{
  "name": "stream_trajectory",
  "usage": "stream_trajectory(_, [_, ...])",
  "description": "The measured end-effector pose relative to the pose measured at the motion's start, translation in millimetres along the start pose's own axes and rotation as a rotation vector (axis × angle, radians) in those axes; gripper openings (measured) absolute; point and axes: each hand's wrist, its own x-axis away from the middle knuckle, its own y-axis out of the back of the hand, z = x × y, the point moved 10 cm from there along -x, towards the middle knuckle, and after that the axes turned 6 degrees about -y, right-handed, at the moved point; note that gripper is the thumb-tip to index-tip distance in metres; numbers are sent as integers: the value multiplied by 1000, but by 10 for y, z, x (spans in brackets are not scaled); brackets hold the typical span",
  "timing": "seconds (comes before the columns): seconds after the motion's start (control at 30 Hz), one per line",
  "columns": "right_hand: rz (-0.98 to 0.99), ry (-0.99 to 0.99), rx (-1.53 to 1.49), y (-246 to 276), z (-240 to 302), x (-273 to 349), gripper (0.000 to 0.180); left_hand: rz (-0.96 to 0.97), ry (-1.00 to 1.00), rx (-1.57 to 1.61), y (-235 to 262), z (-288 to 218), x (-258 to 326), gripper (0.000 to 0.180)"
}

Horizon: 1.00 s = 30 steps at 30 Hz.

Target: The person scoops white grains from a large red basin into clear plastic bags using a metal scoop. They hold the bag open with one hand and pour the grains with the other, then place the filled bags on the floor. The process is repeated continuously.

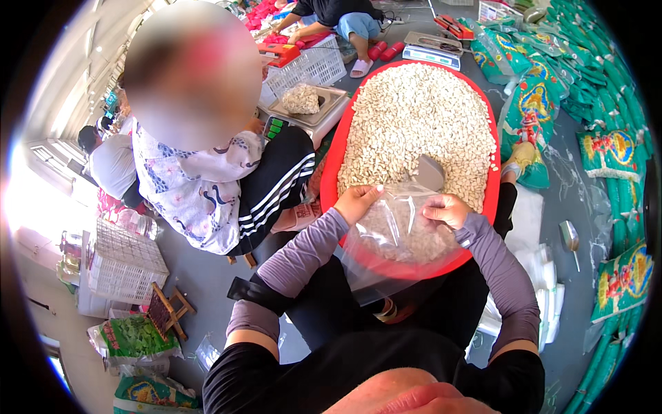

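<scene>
A clear plastic bag (396,231) is stretched between my two hands over the near end of a red oval tub (332,155). My left hand (358,203) pinches its upper left edge between thumb and fingers. On the other side, my right hand (448,209) has closed on the upper right edge. Pale seeds or beans (417,110) heap up in the tub and show through the film. Whether any lie inside the bag I cannot tell. Just beyond the bag, a grey scoop (429,172) rests on the heap, touched by neither hand.
At my left sits a person in a patterned top (200,186), beside a scale (324,114) bearing a filled bag (301,99). Green printed sacks (534,103) line the right. A metal scoop (569,236) lies on the floor; a white crate (127,259) and wooden stool (169,310) stand left.
</scene>
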Motion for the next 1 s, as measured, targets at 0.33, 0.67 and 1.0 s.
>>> stream_trajectory(0.33, [-528, 244, 217, 991, 221, -77, 29, 255, 83, 30, -52, 376, 37, 36])
stream_trajectory(0.67, [-273, 402, 382, -658, 33, -391, 46, -132, -7, -135, -40, -35, 63, 37])
stream_trajectory(1.0, [-382, 189, 496, 620, -394, -469, 21, 162, -49, -705, 129, -80, 175, 39])
